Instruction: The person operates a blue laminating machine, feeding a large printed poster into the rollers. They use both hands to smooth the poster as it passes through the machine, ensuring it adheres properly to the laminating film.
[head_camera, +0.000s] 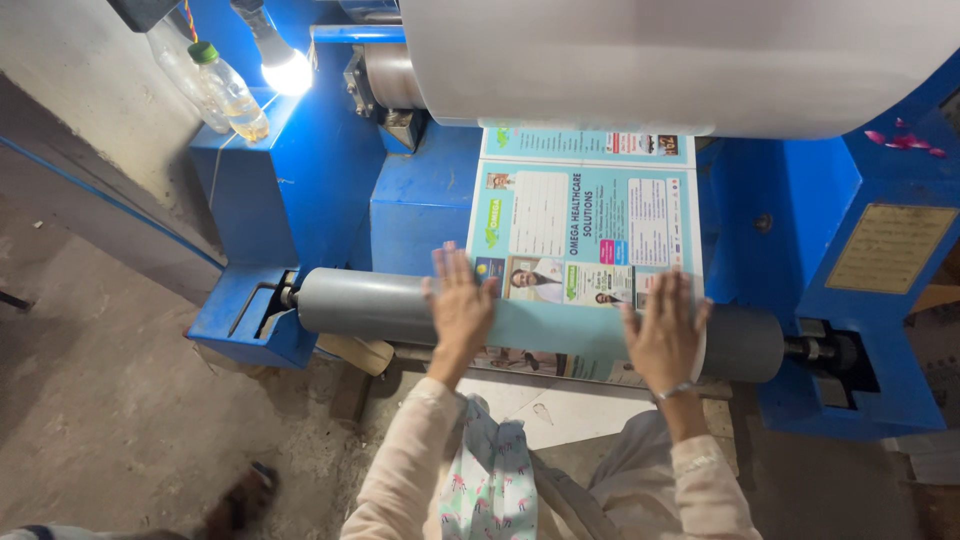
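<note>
Printed sheet (585, 240): paper, smooth, slight sheen, pale blue ground with colour panels; wraps over the grey roller (360, 305). Grey roller: smooth, matt, looks like plastic or coated metal. Left hand (460, 305) and right hand (665, 335) lie flat on the sheet where it bends over that roller; thin metal bangle on the right wrist. Above the roller, large white roll (680, 60): smooth, dull satin. Machine frame (300, 190) left of the roller: blue painted metal, chipped, dusty. Brass-coloured plate (890, 248) right of it: matt. Bottle (232, 92): clear plastic. Floor (120, 400) below the roller: rough bare concrete. Sleeves: soft cloth.
</note>
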